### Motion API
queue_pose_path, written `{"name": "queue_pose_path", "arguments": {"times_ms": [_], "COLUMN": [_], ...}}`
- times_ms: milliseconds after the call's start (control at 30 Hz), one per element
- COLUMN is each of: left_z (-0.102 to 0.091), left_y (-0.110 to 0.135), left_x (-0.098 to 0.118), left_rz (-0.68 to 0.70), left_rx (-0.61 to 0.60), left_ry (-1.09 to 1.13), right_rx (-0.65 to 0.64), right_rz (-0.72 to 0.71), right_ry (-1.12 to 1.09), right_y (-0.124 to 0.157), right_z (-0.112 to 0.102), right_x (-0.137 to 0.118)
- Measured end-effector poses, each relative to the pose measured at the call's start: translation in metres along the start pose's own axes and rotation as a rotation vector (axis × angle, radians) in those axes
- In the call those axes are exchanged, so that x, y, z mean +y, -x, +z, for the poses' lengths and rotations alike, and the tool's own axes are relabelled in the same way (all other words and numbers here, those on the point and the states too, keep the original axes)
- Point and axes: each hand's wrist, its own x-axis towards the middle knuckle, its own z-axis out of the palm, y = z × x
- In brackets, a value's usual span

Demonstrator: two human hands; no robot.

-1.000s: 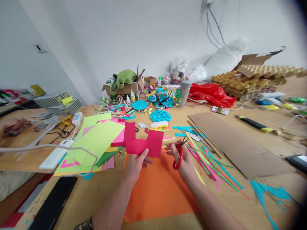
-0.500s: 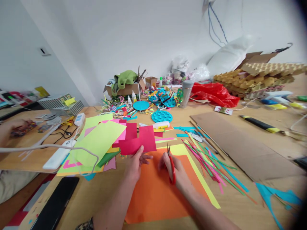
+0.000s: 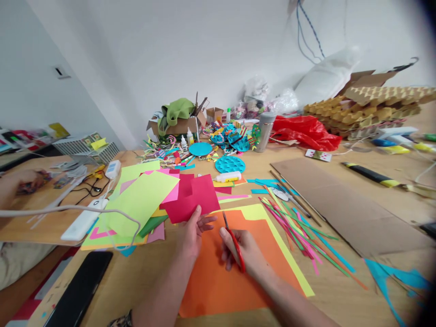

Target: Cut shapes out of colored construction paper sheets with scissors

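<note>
My left hand (image 3: 191, 234) pinches the near edge of a crimson paper piece (image 3: 195, 195) and holds it above the table. My right hand (image 3: 240, 250) grips red-handled scissors (image 3: 234, 243), blades pointing up and left towards the paper's lower right edge, a little short of it. Under both hands lies an orange sheet (image 3: 221, 272) on top of a yellow sheet (image 3: 272, 227). A stack of lime, pink and green papers (image 3: 139, 200) lies just left of the crimson piece.
Thin coloured paper strips (image 3: 299, 231) fan out to the right beside a cardboard sheet (image 3: 340, 200). A glue bottle (image 3: 227, 176), teal discs (image 3: 229, 164), a steel bottle (image 3: 264, 131) and craft clutter sit behind. A black phone (image 3: 80, 293) lies near left. Another person's hand (image 3: 13, 181) is at far left.
My right hand swung the scissors from beside the strips leftwards over the orange sheet. My left hand turned the crimson paper and lowered it slightly. The yellow sheet's edge came into view.
</note>
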Motion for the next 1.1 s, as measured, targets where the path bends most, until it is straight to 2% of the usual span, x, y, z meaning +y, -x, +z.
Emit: {"name": "queue_pose_path", "arguments": {"times_ms": [200,500,700,933,1100], "left_z": [0.003,0.003,0.001,-0.001,-0.002], "left_y": [0.003,0.005,0.001,0.003,0.004], "left_x": [-0.009,-0.01,-0.01,-0.01,-0.012], "left_rz": [0.013,-0.02,0.013,0.048,0.056], "left_rx": [-0.029,-0.025,-0.069,-0.111,-0.11], "left_ry": [-0.011,-0.007,-0.085,-0.216,-0.273], "right_rx": [-0.022,-0.019,0.079,0.285,0.315], "right_rz": [0.022,0.055,-0.062,-0.18,-0.197], "right_ry": [0.028,0.034,0.042,-0.125,-0.169], "right_y": [-0.001,-0.003,-0.003,0.004,0.006], "right_z": [0.002,0.0,-0.006,-0.01,-0.01], "right_x": [0.002,0.003,0.002,-0.006,-0.01]}}
